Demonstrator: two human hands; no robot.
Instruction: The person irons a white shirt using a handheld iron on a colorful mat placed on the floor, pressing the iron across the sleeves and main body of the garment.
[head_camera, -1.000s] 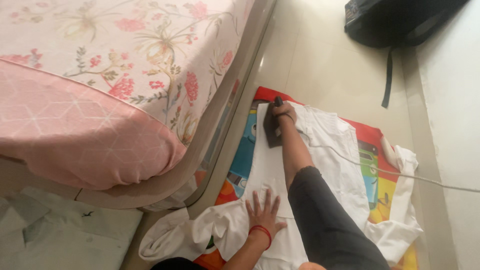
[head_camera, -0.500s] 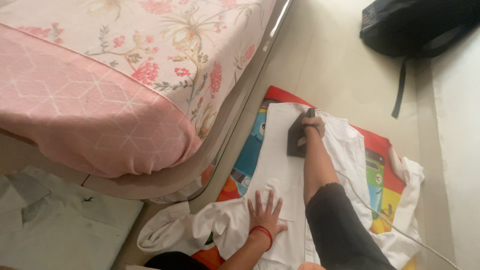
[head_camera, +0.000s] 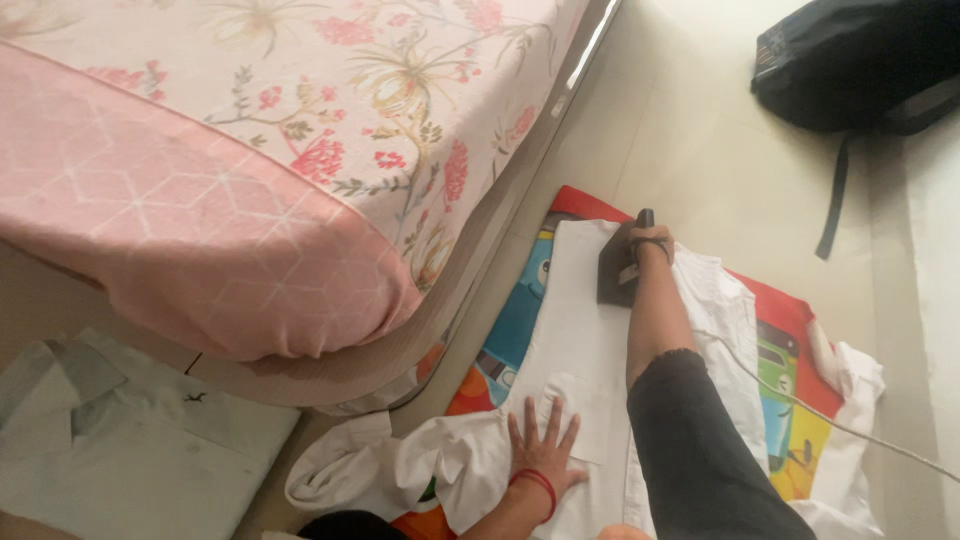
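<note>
While the left hand (head_camera: 543, 452) lies spread flat, pinning the white shirt (head_camera: 580, 350) on the colourful mat (head_camera: 775, 320), the right hand (head_camera: 650, 245) keeps its grip closed round the dark iron (head_camera: 615, 275). Since a second ago, iron has slid slightly nearer along the panel. Beyond: cord (head_camera: 800, 405), bed (head_camera: 300, 150), black bag (head_camera: 860, 60).

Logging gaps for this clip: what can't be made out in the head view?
- Iron: soleplate faces down; right hand covers the handle.
- Cord: runs off the right edge, plug unseen.
- Shirt: near part cut off by the bottom edge and hidden under the sleeve.
- Mat: mostly under the shirt.
- Left hand: pressed flat, palm hidden.
</note>
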